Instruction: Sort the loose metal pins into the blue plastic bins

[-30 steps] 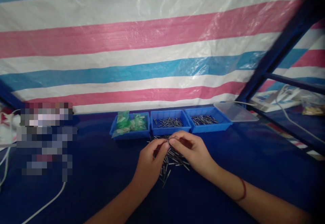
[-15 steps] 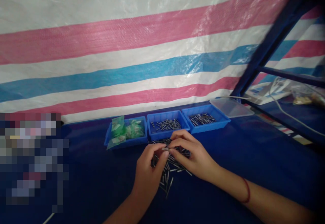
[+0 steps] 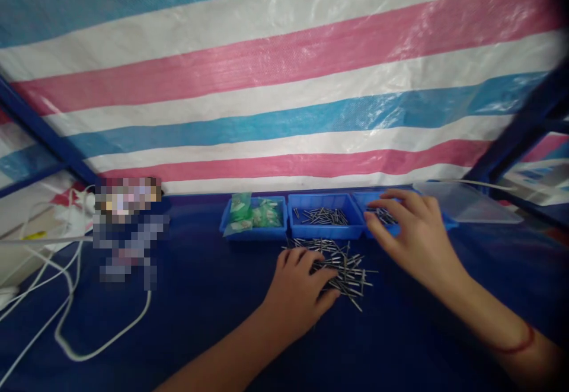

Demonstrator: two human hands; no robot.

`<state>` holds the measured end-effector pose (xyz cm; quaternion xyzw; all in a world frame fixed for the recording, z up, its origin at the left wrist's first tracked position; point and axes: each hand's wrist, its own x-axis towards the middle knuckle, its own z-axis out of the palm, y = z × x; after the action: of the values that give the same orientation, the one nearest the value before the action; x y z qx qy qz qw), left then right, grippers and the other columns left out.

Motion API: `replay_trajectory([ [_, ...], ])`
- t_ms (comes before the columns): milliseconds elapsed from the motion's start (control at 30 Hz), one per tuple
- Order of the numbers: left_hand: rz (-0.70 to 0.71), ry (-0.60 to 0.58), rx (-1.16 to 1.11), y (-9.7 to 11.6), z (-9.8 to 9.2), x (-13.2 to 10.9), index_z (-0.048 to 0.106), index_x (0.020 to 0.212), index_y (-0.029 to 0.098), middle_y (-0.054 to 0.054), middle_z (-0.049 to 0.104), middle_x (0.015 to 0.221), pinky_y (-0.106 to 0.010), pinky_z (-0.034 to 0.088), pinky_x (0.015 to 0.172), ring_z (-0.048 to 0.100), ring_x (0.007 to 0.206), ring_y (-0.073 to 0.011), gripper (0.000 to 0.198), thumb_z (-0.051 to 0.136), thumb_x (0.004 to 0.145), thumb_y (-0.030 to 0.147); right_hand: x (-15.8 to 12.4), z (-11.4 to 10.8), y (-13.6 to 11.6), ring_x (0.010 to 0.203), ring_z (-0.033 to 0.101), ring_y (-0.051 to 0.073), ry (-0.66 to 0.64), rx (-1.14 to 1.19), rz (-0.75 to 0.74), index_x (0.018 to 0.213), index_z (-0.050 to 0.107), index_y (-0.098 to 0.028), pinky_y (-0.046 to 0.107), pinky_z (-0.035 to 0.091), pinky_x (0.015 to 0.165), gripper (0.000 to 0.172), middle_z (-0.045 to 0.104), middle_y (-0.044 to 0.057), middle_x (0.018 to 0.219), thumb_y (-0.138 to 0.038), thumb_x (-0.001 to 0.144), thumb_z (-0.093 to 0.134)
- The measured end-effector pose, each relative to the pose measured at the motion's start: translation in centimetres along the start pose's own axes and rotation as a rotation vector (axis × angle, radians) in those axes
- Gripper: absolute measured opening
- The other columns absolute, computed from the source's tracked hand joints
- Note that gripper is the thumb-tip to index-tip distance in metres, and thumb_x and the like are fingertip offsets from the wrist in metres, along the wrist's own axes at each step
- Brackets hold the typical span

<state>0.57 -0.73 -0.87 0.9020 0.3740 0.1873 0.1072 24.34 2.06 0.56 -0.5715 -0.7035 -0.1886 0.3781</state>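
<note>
A loose pile of thin metal pins, which look like blind rivets (image 3: 351,273), lies on the dark blue table. My left hand (image 3: 300,288) is over the pile's left side, fingers spread and touching the rivets or just above them. My right hand (image 3: 413,235) hovers at the right blue bin (image 3: 450,224), its thumb and fingers apart, with nothing visible between them. That bin holds more rivets (image 3: 384,215), partly hidden by the hand. Behind the pile, the middle blue bin (image 3: 326,233) holds rivets (image 3: 324,216) too.
The left blue bin (image 3: 255,236) contains green plastic packets (image 3: 267,214). A clear plastic lid (image 3: 471,202) lies at the back right. White cables (image 3: 71,297) run along the left side, near a blurred-out patch. Behind the table hangs a striped tarp (image 3: 284,107), with blue metal posts on both sides.
My hands have parted from a pinch together above the pile. The right hand has moved right to the right bin; the left has opened over the rivets. The view has turned left.
</note>
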Motion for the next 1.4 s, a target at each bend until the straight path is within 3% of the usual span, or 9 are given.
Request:
replay_trajectory([
  [167,0.041,0.03,0.089,-0.2,0.5,0.1,0.062,0.096,0.025,0.001,0.062,0.109,-0.043,0.034,0.092,0.049,0.107,-0.0224,0.012,0.056,0.089,0.033,-1.3,-0.8,-4.8,0.094,0.055,0.024,-0.285,0.261,-0.206,0.089,0.064,-0.019,0.041,0.043,0.085,0.014,0.061,0.008,0.097,-0.025,0.089,0.052],
  [267,0.054,0.047,0.146,-0.2,0.6,0.1,0.06,0.093,0.022,0.0,0.063,0.105,-0.044,0.034,0.089,0.05,0.103,-0.0223,0.014,0.054,0.091,0.035,-1.9,-0.6,-5.8,0.09,0.056,0.022,-0.444,0.333,-0.249,0.085,0.064,-0.021,0.039,0.044,0.081,0.015,0.063,0.006,0.091,-0.023,0.09,0.049],
  [367,0.034,0.085,0.146,-0.2,0.2,0.2,0.059,0.093,0.02,-0.002,0.063,0.105,-0.042,0.035,0.087,0.052,0.101,-0.0221,0.016,0.051,0.092,0.033,-2.0,-0.5,-5.9,0.088,0.056,0.021,-0.503,0.399,-0.215,0.086,0.063,-0.021,0.039,0.044,0.08,0.015,0.064,0.005,0.09,-0.023,0.091,0.048],
  [500,-0.028,0.148,0.009,-0.1,-0.6,0.3,0.059,0.093,0.019,-0.003,0.065,0.099,-0.038,0.038,0.081,0.055,0.095,-0.0208,0.012,0.049,0.093,0.027,-2.0,-0.7,-6.2,0.088,0.058,0.02,-0.494,0.53,-0.117,0.091,0.061,-0.021,0.036,0.046,0.08,0.012,0.065,0.004,0.091,-0.029,0.09,0.052],
  [667,-0.05,0.304,-0.392,0.1,-0.9,0.4,0.061,0.096,0.018,-0.003,0.067,0.097,-0.029,0.043,0.081,0.06,0.092,-0.0163,0.01,0.055,0.088,0.015,-2.4,-0.7,-6.7,0.088,0.062,0.018,-0.485,0.659,0.043,0.097,0.06,-0.024,0.03,0.049,0.077,0.016,0.066,0.002,0.094,-0.036,0.089,0.053],
  [767,-0.084,0.382,-0.579,0.5,-1.0,0.4,0.062,0.095,0.017,-0.004,0.068,0.095,-0.025,0.046,0.079,0.063,0.088,-0.015,0.01,0.055,0.087,0.016,-2.4,-0.8,-6.8,0.089,0.062,0.017,-0.475,0.71,0.068,0.1,0.06,-0.024,0.028,0.049,0.078,0.018,0.066,0.003,0.097,-0.036,0.088,0.054],
  [967,-0.162,0.462,-0.808,1.3,-1.4,0.5,0.063,0.094,0.017,-0.005,0.069,0.095,-0.026,0.05,0.08,0.065,0.087,-0.016,0.011,0.056,0.087,0.021,-2.2,-1.0,-6.5,0.079,0.062,0.017,-0.419,0.803,0.098,0.086,0.062,-0.022,0.029,0.049,0.073,0.016,0.066,0.003,0.084,-0.034,0.089,0.052],
  [1167,-0.173,0.398,-0.685,1.3,-1.2,0.5,0.062,0.088,0.016,-0.003,0.066,0.085,-0.024,0.048,0.073,0.061,0.077,-0.0139,0.007,0.058,0.084,0.02,-2.1,-1.0,-6.4,0.074,0.06,0.017,-0.342,0.889,0.26,0.081,0.062,-0.022,0.028,0.05,0.065,0.017,0.064,0.003,0.08,-0.038,0.085,0.059],
  [1400,-0.065,0.233,-0.559,1.1,-1.1,0.4,0.062,0.092,0.015,-0.005,0.064,0.086,-0.025,0.045,0.077,0.059,0.083,-0.0152,0.015,0.05,0.09,0.024,-2.1,-0.7,-6.2,0.073,0.059,0.017,-0.406,0.903,0.232,0.077,0.062,-0.021,0.029,0.049,0.067,0.018,0.063,0.003,0.076,-0.037,0.084,0.059],
])
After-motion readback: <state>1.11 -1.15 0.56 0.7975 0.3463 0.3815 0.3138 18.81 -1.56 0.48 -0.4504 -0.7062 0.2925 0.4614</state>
